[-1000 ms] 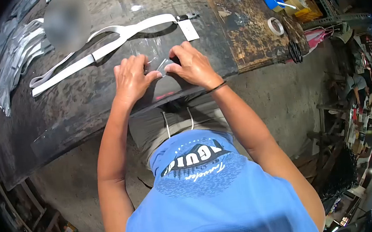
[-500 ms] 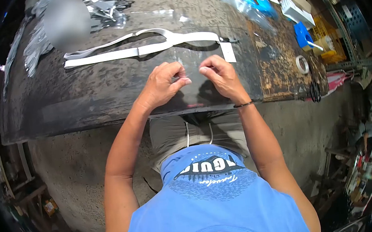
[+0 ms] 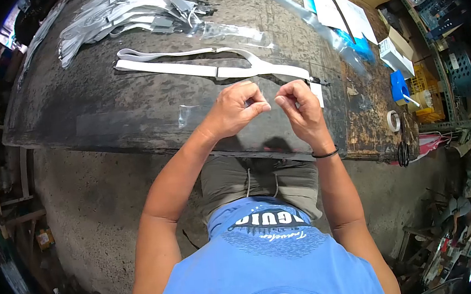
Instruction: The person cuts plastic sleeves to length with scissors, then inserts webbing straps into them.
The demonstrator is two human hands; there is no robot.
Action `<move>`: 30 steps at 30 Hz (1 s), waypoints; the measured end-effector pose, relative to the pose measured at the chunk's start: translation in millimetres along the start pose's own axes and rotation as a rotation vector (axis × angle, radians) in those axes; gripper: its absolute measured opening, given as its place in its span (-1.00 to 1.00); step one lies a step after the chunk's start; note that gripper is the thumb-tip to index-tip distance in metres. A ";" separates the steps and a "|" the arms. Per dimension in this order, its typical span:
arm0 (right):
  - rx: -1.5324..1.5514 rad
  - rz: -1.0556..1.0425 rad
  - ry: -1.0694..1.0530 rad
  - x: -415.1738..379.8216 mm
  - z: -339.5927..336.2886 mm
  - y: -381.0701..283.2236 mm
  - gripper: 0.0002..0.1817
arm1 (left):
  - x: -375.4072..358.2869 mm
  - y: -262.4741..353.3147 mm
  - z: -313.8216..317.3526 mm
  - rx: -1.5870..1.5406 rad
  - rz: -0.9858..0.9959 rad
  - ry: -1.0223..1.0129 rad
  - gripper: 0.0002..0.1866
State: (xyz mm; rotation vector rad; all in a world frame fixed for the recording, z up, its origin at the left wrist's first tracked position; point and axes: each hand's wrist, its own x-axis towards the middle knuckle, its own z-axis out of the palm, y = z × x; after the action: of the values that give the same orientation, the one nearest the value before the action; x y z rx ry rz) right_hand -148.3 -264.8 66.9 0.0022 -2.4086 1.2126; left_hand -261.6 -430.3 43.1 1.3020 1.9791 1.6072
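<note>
1. Head view: the left hand [image 3: 236, 110] and the right hand [image 3: 298, 106] are lifted just above the near edge of the dark table [image 3: 101, 109], fingertips almost meeting. Each hand has thumb and forefinger pressed together, pinching the edge of a thin clear plastic sleeve [image 3: 267, 95] stretched between them; the film is so transparent that its outline is hard to follow.
2. Just beyond the hands lies the white strap [image 3: 205, 67], stretched flat on the table, with its small white tag [image 3: 316, 94] right beside the right hand.
3. Farther out past the left hand sits a heap of bagged straps [image 3: 126, 10]. Off beyond the right hand are a roll of tape [image 3: 394, 121] and a blue tape dispenser [image 3: 398, 85].
4. Against a second ago: then both hands were pressed down flat on the sleeve on the table; half a second ago they had risen with fingers curling; now they are clear of the surface and pinched tight. The strap lies as it did, though the view has swung, so more of the table's far side shows.
</note>
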 end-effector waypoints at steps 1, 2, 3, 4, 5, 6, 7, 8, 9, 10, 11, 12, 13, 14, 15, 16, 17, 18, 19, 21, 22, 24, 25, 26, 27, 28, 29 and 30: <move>-0.009 0.001 0.000 1.0 0.2 -1.8 -0.88 | -0.1 1.1 -2.5 -0.007 0.005 0.000 -0.82; -0.027 0.024 -0.019 1.8 0.2 -4.1 -0.89 | -0.5 2.8 -5.5 -0.015 -0.053 -0.031 -0.82; -0.044 0.046 -0.039 2.9 0.4 -6.6 -0.89 | -0.5 3.5 -6.9 -0.023 -0.111 -0.061 -0.82; -0.048 0.074 -0.046 3.6 1.0 -9.3 -0.89 | -0.3 1.5 -5.2 -0.028 -0.107 -0.058 -0.82; -0.055 0.073 -0.048 4.7 2.3 -9.1 -0.89 | -0.1 -2.0 -2.1 -0.072 -0.060 -0.007 -0.80; -0.058 0.067 -0.036 5.8 3.9 -7.6 -0.88 | 0.2 -2.6 -0.7 -0.116 -0.013 0.046 -0.78; -0.060 0.060 -0.026 6.7 5.8 -6.2 -0.88 | -0.4 -2.3 -0.7 -0.120 -0.011 0.051 -0.78; -0.064 0.057 -0.030 7.6 8.4 -5.3 -0.88 | -1.2 -0.8 -1.4 -0.131 -0.030 0.066 -0.79; -0.004 0.042 -0.003 8.8 11.6 -4.6 -0.88 | -1.5 1.0 -3.0 -0.140 -0.049 0.081 -0.79; 0.058 0.027 0.024 10.6 13.4 -4.6 -0.88 | -1.9 1.9 -5.8 -0.141 -0.046 0.087 -0.79; 0.056 0.024 0.021 12.0 13.4 -5.8 -0.88 | -2.9 2.3 -9.4 -0.128 -0.071 0.033 -0.83; 0.037 0.047 0.002 12.8 12.3 -7.4 -0.88 | -3.8 2.4 -11.6 -0.114 -0.096 -0.023 -0.84; 0.018 0.071 -0.017 13.5 11.0 -8.8 -0.88 | -3.9 1.4 -11.2 -0.115 -0.095 -0.018 -0.84; 0.017 0.065 -0.022 14.9 9.5 -9.5 -0.88 | -3.8 -1.0 -9.4 -0.256 -0.135 -0.030 -0.85; -0.061 -0.009 -0.033 17.4 8.5 -9.9 -0.89 | -4.0 -3.8 -8.6 -0.393 -0.175 -0.037 -0.85; -0.130 -0.088 -0.048 21.2 9.3 -10.7 -0.89 | -4.2 -6.8 -8.1 -0.383 -0.179 -0.015 -0.85; -0.107 -0.082 -0.040 23.8 11.4 -13.6 -0.89 | -4.2 -10.2 -8.2 -0.348 -0.099 -0.006 -0.85; -0.094 -0.111 -0.042 27.5 14.3 -16.5 -0.89 | -4.8 -12.6 -10.2 -0.305 -0.024 0.006 -0.86; -0.079 -0.138 -0.043 30.9 17.2 -18.9 -0.88 | -5.8 -12.1 -11.6 -0.298 -0.049 0.021 -0.87; -0.065 -0.122 -0.064 37.1 22.3 -20.8 -0.87 | -8.0 -10.1 -19.6 -0.274 -0.093 0.039 -0.88; -0.038 -0.108 -0.086 40.0 25.4 -18.8 -0.88 | -9.7 -7.4 -25.8 -0.259 -0.101 0.062 -0.88; 0.044 -0.115 -0.094 52.8 35.6 -16.4 -0.89 | -12.8 -1.1 -39.1 -0.269 -0.179 0.051 -0.88; 0.111 -0.107 -0.087 59.5 41.6 -15.1 -0.87 | -16.7 -3.1 -44.6 -0.256 -0.183 0.071 -0.88; 0.239 0.026 -0.085 67.6 49.1 -12.3 -0.82 | -20.6 -6.2 -49.1 -0.280 -0.133 0.172 -0.88; 0.296 0.054 -0.085 81.6 57.1 -19.6 -0.80 | -24.8 -7.5 -53.0 -0.304 -0.082 0.271 -0.88; 0.202 0.034 -0.134 95.1 66.7 -16.4 -0.80 | -31.4 -1.2 -61.2 -0.360 -0.107 0.367 -0.90; 0.107 0.013 -0.180 108.8 77.5 -11.4 -0.79 | -39.2 3.7 -70.1 -0.348 -0.106 0.382 -0.90; 0.039 -0.036 -0.236 120.7 91.2 -9.7 -0.79 | -47.8 8.0 -79.5 -0.419 -0.080 0.472 -0.91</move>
State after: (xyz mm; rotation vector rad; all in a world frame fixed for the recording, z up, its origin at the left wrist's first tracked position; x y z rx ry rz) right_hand -290.3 -317.3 73.5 0.2110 -2.5710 1.3068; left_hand -286.3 -517.8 62.6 0.7246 1.7440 2.2874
